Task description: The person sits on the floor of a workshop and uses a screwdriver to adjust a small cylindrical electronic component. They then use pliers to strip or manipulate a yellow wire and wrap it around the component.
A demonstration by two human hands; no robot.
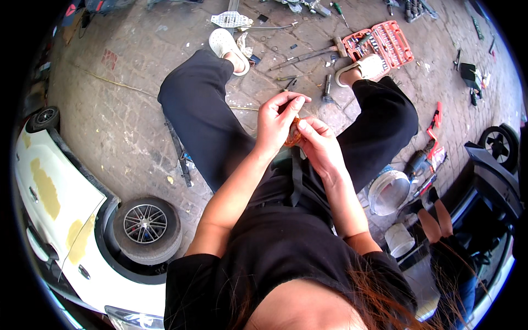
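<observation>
Watching remotely, I judge loosening could drop the orange piece (pixel 291 139) my right grip (pixel 322 143) pinches; the left grip's (pixel 274 120) hold I can't tell.

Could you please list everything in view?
Small round part: one, orange-brown, centre
Open plastic tool case: one, red, upper right
Long hammer: one, brown-grey, beside case
Patched car: one, white and yellow, left
Spoked tyred wheels: three, black, left and right
Round buckets: two, whitish, right
Perforated flat plate: one, white, top
Loose tools: several, mixed, scattered over ground
Other person: one, dark clothing, lower right
Shoes: two, white, top
Left hand: one, bare, centre
Right hand: one, bare, centre, holding part
</observation>
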